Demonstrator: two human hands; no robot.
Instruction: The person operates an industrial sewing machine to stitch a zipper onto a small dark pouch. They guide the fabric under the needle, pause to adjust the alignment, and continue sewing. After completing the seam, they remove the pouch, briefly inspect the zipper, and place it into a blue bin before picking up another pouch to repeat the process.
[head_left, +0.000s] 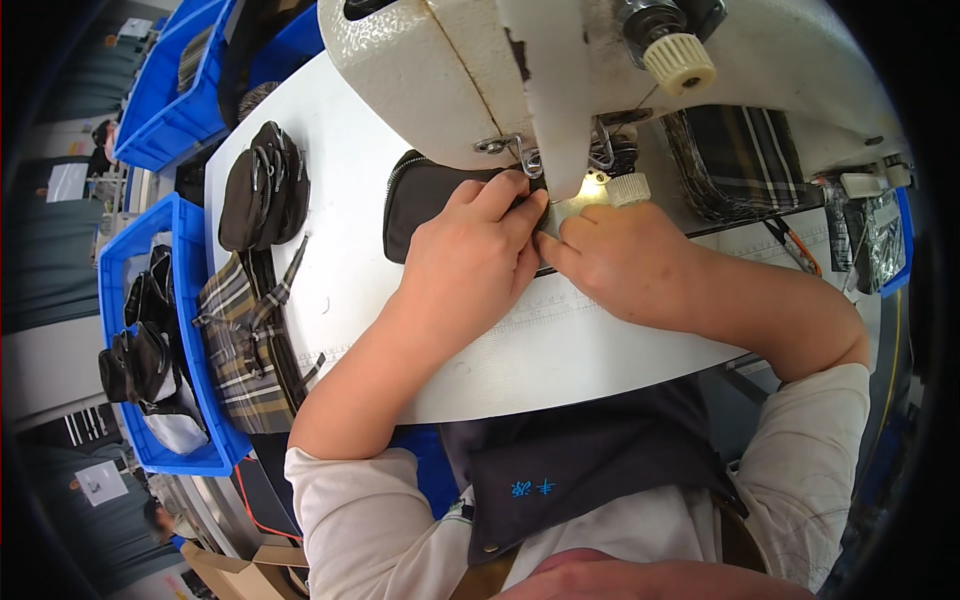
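Note:
A dark brown fabric pouch piece (pixel 400 222) with a metal zipper along its curved upper edge lies under the sewing machine (pixel 430 90). My left hand (pixel 472 240) presses on it, its fingers bent together close by the lit needle area. From the other side, my right hand (pixel 625 258) is closed, with thumb and finger pinched at the fabric's right edge. The fingertips of both hands almost meet there. Fingers and machine head hide the stitching spot and most of the edge being held.
Stacked dark zippered pouches (pixel 265 190) and plaid fabric pieces (pixel 245 350) lie on the left of the white table (pixel 350 310). Blue bins (pixel 215 400) stand beyond. Right of the needle are stacked plaid panels (pixel 735 155) and orange-handled snips (pixel 800 250).

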